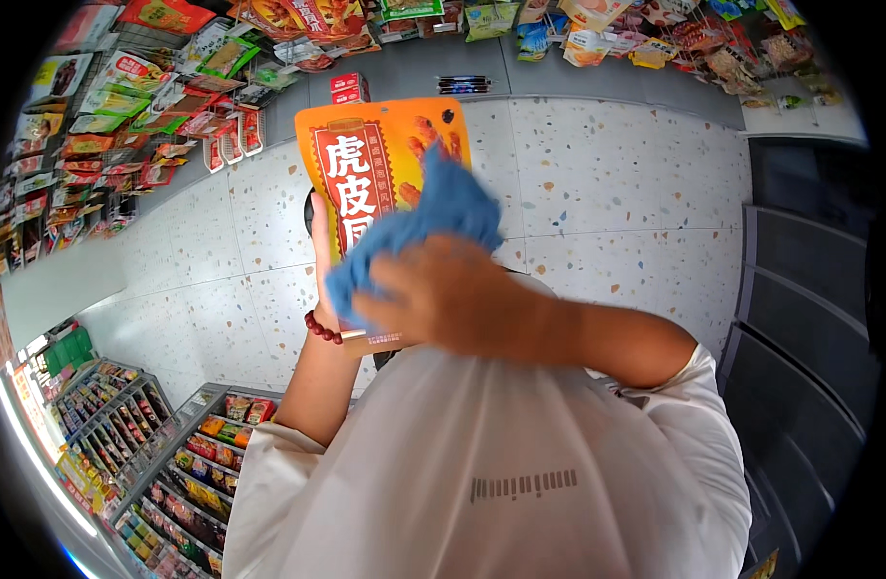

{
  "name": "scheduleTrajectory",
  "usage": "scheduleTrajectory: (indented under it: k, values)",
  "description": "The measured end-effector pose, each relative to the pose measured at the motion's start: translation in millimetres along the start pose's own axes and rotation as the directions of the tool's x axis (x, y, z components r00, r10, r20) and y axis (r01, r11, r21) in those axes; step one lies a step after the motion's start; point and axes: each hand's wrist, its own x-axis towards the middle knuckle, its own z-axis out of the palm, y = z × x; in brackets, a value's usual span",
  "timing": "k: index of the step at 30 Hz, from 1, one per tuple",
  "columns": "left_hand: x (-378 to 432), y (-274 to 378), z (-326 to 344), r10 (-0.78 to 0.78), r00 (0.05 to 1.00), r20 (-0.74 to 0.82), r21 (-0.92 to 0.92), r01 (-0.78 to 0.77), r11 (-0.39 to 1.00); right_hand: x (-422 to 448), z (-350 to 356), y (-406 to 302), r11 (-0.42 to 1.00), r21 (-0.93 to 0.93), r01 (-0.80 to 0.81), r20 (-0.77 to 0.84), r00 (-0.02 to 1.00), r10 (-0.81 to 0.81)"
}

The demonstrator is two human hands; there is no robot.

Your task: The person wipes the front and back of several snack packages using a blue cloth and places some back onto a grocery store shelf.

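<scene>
An orange and red snack pouch (pixel 352 181) with printed writing and a picture of food stands upright before me. My left hand (pixel 323 253) holds it from its left edge and behind; most of the fingers are hidden, and a dark red bead bracelet sits on the wrist. In my right hand (pixel 443 300), blurred, is a crumpled blue cloth (pixel 443 203) that lies across the lower and right part of the pouch's front. The cloth and hand cover much of the pouch's lower half.
Hanging snack packets (pixel 124 94) fill racks at the left and top. Small red boxes (pixel 349 88) and several pens (pixel 464 85) lie on a grey shelf beyond the pouch. Stocked shelves (pixel 197 470) stand at lower left, dark panels (pixel 797 289) at right, over a speckled tile floor (pixel 595 181).
</scene>
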Motion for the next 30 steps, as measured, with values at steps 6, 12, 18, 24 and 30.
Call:
scheduleTrajectory:
  k: [6,12,18,24,30]
  values:
    - [-9.8,-4.8,7.7,-0.062,0.997,0.044,0.118,0.057,0.991,31.6,-32.1,86.2,0.889,0.03,-0.457,-0.438,0.794,0.422]
    - [-4.1,-9.6,-11.6,0.032,0.999,-0.005,0.095,-0.032,0.995,-23.2,-8.4,18.4,0.964,0.063,-0.257,-0.265,0.927,0.264]
    - [-25.6,2.4,-22.4,0.12,0.99,-0.069,0.037,-0.118,0.992,-69.9,-8.7,-7.8,0.865,0.487,-0.121,0.116,0.991,0.073]
    - [-44.0,15.3,-15.4,0.26,0.96,-0.102,0.164,-0.241,0.957,-41.1,-12.6,30.9,0.88,0.287,-0.379,0.002,0.919,0.395]
    - [-38.1,29.2,-32.9,0.443,0.889,-0.118,0.154,-0.424,0.892,21.4,-21.2,10.9,0.951,0.258,-0.171,-0.246,0.94,0.236]
